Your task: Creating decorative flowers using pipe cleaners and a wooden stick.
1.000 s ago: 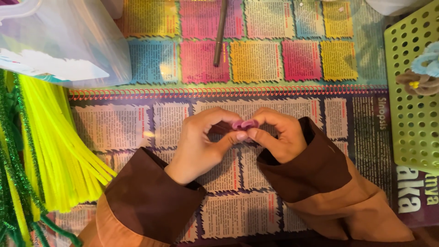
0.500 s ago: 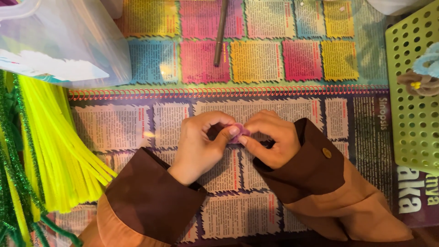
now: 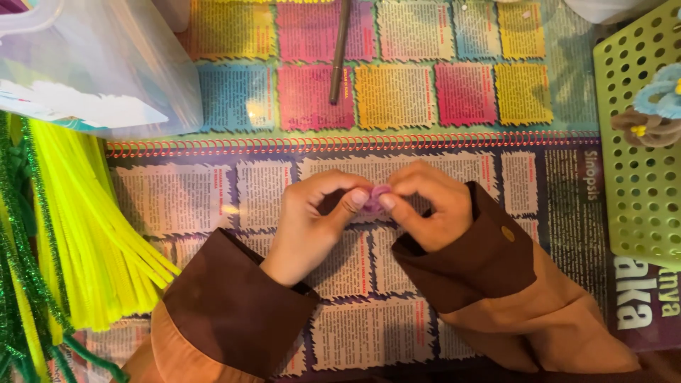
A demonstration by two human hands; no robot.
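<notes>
Both hands meet over the middle of the desk (image 3: 213, 206), which is covered with printed newspaper sheets, and between them sits a small pink-purple coil of fuzzy wire (image 3: 376, 201), mostly hidden by the fingers. The left hand (image 3: 316, 220) curls round it with the thumb pressed against its left side, and the right hand (image 3: 429, 206) closes on it from the other side, thumb tip almost touching the left thumb; both hands are pinched tight on the piece, fingers folded in, nothing else in them. The step in hand looks like shaping: the little coil is being rolled or pressed into form between the two thumbs. A next move would seem to call for a fine, steady pinch and small turns of the fingertips, since the piece is tiny and soft and would likely spring open if the pressure slackens. The coil lies just above the paper, right at the fingertips, between the two brown cuffs. Well off to the left lies a bundle of yellow fuzzy stems (image 3: 85, 227) with green tinsel ones (image 3: 21, 262) beside it; at the right a green perforated tray (image 3: 638, 177) carries a finished blue flower (image 3: 663, 96). A dark pen (image 3: 339, 50) lies farther up the desk.
</notes>
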